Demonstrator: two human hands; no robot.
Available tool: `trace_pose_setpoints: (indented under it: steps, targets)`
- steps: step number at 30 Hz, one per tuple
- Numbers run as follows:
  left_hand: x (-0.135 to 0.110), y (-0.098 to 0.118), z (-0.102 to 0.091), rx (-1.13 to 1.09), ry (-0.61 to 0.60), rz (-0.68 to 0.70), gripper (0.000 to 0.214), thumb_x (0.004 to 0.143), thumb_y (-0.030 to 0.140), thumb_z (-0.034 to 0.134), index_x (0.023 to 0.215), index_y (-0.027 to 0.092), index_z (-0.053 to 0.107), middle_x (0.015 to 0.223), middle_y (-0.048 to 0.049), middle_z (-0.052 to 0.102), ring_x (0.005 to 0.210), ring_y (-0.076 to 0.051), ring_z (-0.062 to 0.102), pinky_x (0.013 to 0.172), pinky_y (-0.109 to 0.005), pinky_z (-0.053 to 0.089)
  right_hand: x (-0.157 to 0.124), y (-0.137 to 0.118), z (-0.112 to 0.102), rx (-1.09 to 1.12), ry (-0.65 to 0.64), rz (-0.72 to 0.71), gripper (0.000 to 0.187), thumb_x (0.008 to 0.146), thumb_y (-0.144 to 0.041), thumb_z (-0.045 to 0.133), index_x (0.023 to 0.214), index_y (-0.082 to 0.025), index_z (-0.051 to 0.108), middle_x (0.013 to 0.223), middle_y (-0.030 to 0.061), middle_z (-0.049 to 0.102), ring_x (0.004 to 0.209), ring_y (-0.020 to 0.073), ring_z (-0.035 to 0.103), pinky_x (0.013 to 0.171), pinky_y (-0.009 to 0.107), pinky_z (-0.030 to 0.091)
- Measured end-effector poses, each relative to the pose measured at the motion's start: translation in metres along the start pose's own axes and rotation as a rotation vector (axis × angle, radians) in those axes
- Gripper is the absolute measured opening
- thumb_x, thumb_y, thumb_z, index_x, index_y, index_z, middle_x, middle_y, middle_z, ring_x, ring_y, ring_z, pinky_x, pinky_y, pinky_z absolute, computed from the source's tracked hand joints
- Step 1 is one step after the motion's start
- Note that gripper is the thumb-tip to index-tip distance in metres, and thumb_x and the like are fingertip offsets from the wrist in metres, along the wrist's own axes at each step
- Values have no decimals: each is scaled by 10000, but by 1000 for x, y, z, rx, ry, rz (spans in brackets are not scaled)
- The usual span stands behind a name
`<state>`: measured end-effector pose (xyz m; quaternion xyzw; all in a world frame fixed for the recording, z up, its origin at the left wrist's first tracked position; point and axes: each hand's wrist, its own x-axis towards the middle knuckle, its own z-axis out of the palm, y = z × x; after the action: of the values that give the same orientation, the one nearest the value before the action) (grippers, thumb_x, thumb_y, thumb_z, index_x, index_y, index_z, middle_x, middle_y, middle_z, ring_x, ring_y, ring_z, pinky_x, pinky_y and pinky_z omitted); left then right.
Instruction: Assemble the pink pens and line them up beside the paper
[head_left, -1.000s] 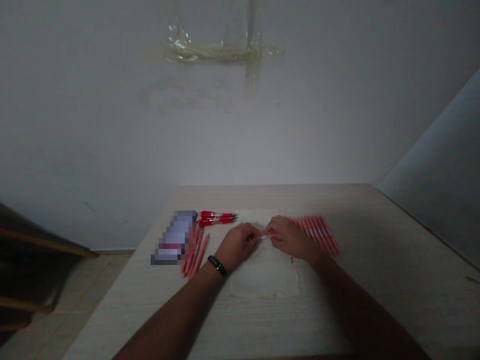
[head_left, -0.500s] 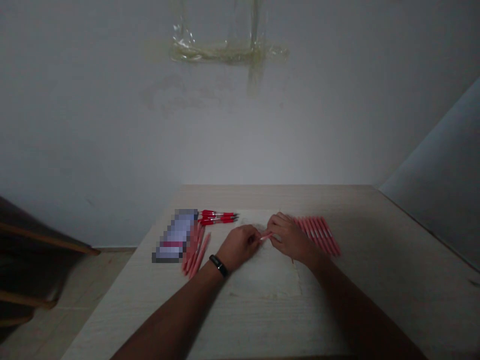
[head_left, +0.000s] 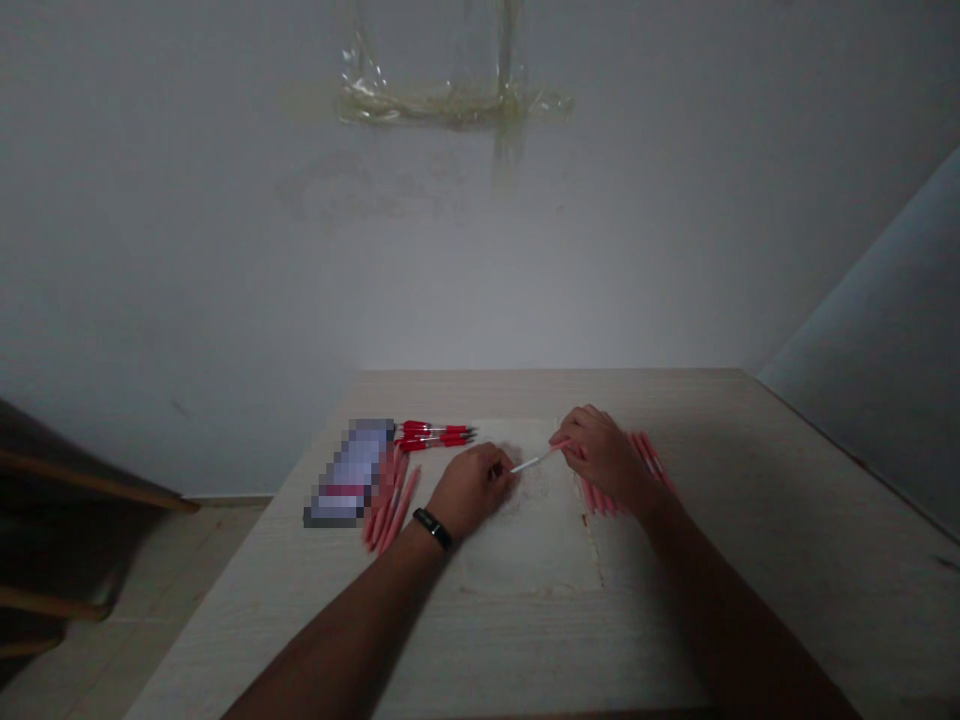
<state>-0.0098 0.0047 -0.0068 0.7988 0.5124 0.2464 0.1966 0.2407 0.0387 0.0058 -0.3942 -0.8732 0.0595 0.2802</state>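
Both my hands rest on a white sheet [head_left: 525, 550] on the wooden table [head_left: 750, 560]. My left hand [head_left: 472, 487] is closed, pinching one end of a thin white refill [head_left: 529, 463]. My right hand [head_left: 604, 455] is closed on a pink pen barrel, and the refill runs out of that barrel toward my left hand. Behind my right hand lies a row of pink pen barrels [head_left: 645, 462]. A black band sits on my left wrist [head_left: 433, 527].
Left of my left hand lie several pink barrels [head_left: 390, 500], a few red pens with dark tips [head_left: 435, 435], and a blurred flat box [head_left: 351, 473]. A dark wooden piece of furniture [head_left: 60, 520] stands off the table at left. A wall rises behind.
My hands have drawn apart: the right hand moved right and back with the pink barrel, and the white refill now shows between the two hands.
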Motion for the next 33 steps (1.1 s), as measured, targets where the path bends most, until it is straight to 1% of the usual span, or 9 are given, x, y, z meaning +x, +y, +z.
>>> trace_pose_setpoints:
  steps: [3, 6, 11, 14, 17, 20, 23, 28, 33]
  targets:
    - [0, 1, -1, 17, 20, -12, 122, 854, 259, 606, 808, 184, 691, 809, -49, 673, 736, -158, 578, 651, -249, 379, -1, 6, -2, 6, 18, 9, 259, 771, -16, 602, 932, -208, 665, 949, 58, 628, 945, 230, 536, 848, 369, 406]
    - [0, 0, -3, 22, 32, -21, 139, 860, 274, 606, 797, 185, 691, 802, -49, 673, 730, -160, 578, 645, -255, 373, -2, 6, 0, 18, 12, 25, 222, 802, -34, 590, 945, -195, 645, 951, 57, 635, 932, 219, 540, 841, 352, 413]
    - [0, -2, -2, 22, 43, -33, 167, 871, 314, 602, 815, 186, 693, 802, -51, 672, 718, -162, 578, 624, -257, 364, -5, 2, 17, 78, -52, 90, 97, 854, -99, 600, 903, -182, 609, 900, 43, 630, 863, 189, 551, 771, 305, 418]
    - [0, -3, -1, 22, 65, -33, 165, 863, 318, 614, 814, 183, 695, 796, -52, 670, 710, -160, 576, 620, -258, 364, -6, 0, 29, 97, -101, 78, 55, 870, -127, 617, 873, -182, 616, 883, 37, 630, 850, 180, 561, 759, 292, 420]
    - [0, -3, 0, 18, 60, -29, 161, 862, 311, 618, 802, 180, 692, 794, -49, 666, 706, -157, 573, 619, -257, 367, -6, -1, 34, 116, -129, 56, 56, 865, -125, 636, 871, -180, 639, 891, 38, 634, 862, 177, 572, 772, 290, 427]
    - [1, -4, 1, 21, 47, -17, 158, 870, 298, 606, 796, 183, 687, 794, -46, 664, 709, -156, 571, 621, -255, 369, -6, 1, 36, 112, -131, 61, 60, 858, -128, 653, 879, -184, 658, 890, 38, 638, 873, 180, 577, 786, 294, 430]
    - [1, -5, 2, 33, 56, -3, 143, 870, 277, 601, 801, 184, 684, 794, -46, 664, 715, -155, 569, 630, -257, 369, -7, 5, 38, 87, -135, 63, 24, 869, -170, 661, 887, -184, 670, 893, 46, 641, 885, 190, 575, 793, 302, 428]
    - [0, -5, 3, 49, 51, 6, 125, 863, 259, 603, 802, 185, 684, 812, -48, 674, 720, -155, 572, 643, -259, 367, -8, 10, 41, 72, -136, 52, 66, 874, -221, 672, 925, -179, 672, 900, 54, 644, 886, 200, 571, 800, 319, 426]
    - [0, -6, 2, 49, 50, 5, 141, 863, 270, 604, 794, 186, 693, 805, -48, 673, 723, -159, 576, 639, -261, 366, -8, 9, 32, 116, -69, 35, 101, 864, -216, 688, 954, -179, 661, 918, 51, 640, 894, 196, 568, 802, 314, 425]
